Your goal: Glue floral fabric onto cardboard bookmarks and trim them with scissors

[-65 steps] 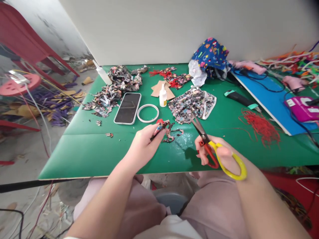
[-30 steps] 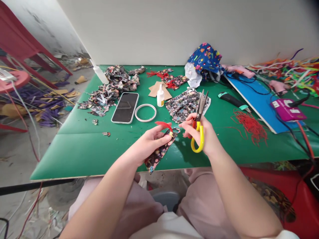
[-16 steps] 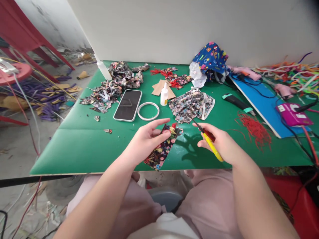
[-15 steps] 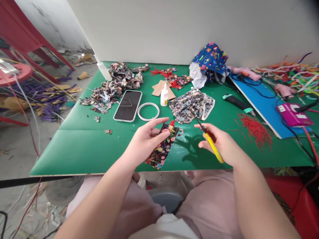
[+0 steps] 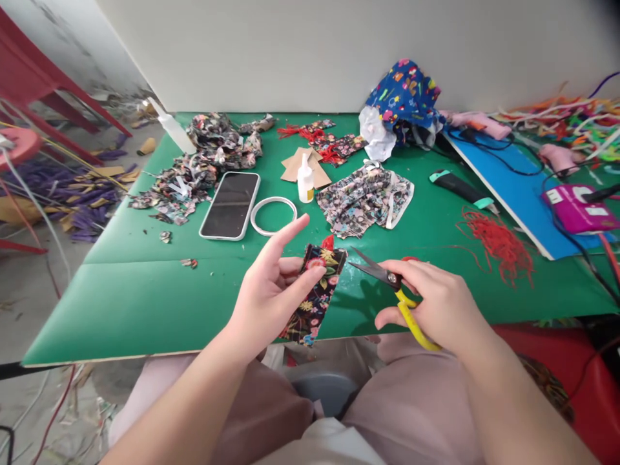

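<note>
Your left hand [image 5: 271, 294] pinches a dark floral fabric strip [image 5: 317, 292] between thumb and fingers, index finger stretched out, holding it above the near edge of the green table [image 5: 145, 290]. Your right hand [image 5: 433, 303] is closed around the yellow-handled scissors [image 5: 394, 290], whose blades stand slightly open just beside the strip's right edge, pointing toward it.

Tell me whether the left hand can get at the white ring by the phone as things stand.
Probably not right away. The left hand is shut on the floral fabric strip, so it is not free. The path itself looks open: only bare green mat lies between it and the white ring.
</note>
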`<state>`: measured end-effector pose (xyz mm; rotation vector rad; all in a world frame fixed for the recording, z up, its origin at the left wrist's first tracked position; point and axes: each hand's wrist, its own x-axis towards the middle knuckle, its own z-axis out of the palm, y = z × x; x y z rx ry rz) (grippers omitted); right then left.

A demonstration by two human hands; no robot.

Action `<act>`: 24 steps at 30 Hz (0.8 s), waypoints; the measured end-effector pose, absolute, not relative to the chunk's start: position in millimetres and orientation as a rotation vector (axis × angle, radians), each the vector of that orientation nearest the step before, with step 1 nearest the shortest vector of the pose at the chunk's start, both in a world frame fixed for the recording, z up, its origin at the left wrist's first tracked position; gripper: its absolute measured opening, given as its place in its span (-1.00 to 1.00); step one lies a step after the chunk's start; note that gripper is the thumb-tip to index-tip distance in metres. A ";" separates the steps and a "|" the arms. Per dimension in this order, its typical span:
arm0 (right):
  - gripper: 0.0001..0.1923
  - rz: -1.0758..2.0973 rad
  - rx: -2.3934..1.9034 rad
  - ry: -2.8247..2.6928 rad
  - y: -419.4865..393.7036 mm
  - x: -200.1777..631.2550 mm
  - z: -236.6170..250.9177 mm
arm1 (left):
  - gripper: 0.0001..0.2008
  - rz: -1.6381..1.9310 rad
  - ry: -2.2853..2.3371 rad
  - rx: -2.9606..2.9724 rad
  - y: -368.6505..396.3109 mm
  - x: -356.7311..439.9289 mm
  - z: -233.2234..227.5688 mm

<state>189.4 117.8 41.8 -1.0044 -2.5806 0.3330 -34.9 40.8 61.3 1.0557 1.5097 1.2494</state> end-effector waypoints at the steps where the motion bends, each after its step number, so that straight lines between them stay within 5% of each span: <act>1: -0.40 0.295 -0.994 -2.568 117.3 189.8 41.4 | -0.33 1.253 1.507 1.053 41.3 -33.7 61.5; 24: -0.37 -0.046 -0.955 -2.587 115.7 184.2 38.4 | -0.34 1.214 1.527 1.062 41.7 -28.0 57.8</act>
